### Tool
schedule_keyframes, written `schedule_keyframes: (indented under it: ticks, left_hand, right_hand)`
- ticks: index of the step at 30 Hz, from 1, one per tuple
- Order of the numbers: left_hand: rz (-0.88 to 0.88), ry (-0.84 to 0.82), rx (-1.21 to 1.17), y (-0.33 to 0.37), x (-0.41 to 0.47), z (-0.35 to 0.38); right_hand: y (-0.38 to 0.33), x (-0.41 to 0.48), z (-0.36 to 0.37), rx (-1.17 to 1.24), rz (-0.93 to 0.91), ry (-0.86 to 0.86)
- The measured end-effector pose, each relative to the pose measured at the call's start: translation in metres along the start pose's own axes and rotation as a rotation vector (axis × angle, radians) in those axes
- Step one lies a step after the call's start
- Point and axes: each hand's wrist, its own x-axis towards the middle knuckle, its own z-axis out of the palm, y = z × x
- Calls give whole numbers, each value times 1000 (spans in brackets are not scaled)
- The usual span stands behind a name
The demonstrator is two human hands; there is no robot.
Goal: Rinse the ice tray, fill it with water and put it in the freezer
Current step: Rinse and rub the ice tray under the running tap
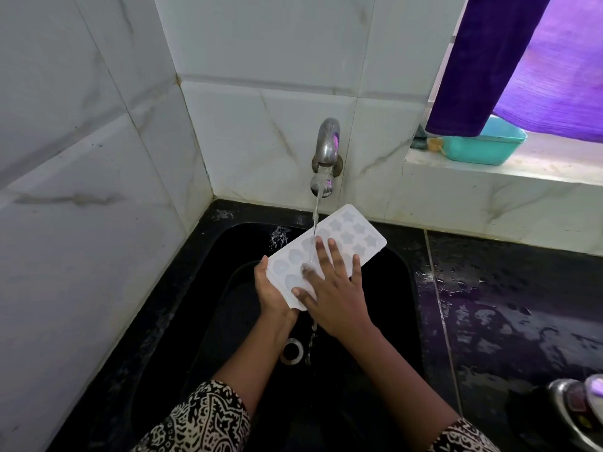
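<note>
A white translucent ice tray (352,234) with star and round moulds is held tilted over the black sink (398,288). My left hand (272,290) grips its near-left end from below. My right hand (332,288) lies flat on the tray's top, fingers spread and straight. A stream of water falls from the metal tap (327,143) on the wall and strikes the tray just by my right fingertips, then runs off toward the drain (292,352).
White marble-look tiles form the corner behind the sink. A wet black counter (522,305) runs to the right, with a metal object (577,406) at its near right edge. A teal tub (483,146) sits on the window ledge under a purple cloth (509,60).
</note>
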Motion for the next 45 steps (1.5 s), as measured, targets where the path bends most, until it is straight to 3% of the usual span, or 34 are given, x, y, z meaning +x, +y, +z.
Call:
schedule_keyframes:
  ticks: [3,10,22,33,38,45]
  left_hand:
    - [-2,16,9,2,0,-2]
    - [52,65,-8,3,1,-3]
    - [74,42,-50,14,6,10]
    - [72,65,-49,13,7,-1]
    - [53,77,-44,7,3,3]
    - [43,100,-37,8,4,-2]
  right_hand:
    - [1,-5,-7,79,24,-103]
    - [14,-20,-27,186,188,-42]
    - [8,-2,-15,151,12,-148]
    - [6,-3,-11,133,4,-136]
    - [2,2,-13,118,75,-36]
    - [9,-5,-12,110,36,-104]
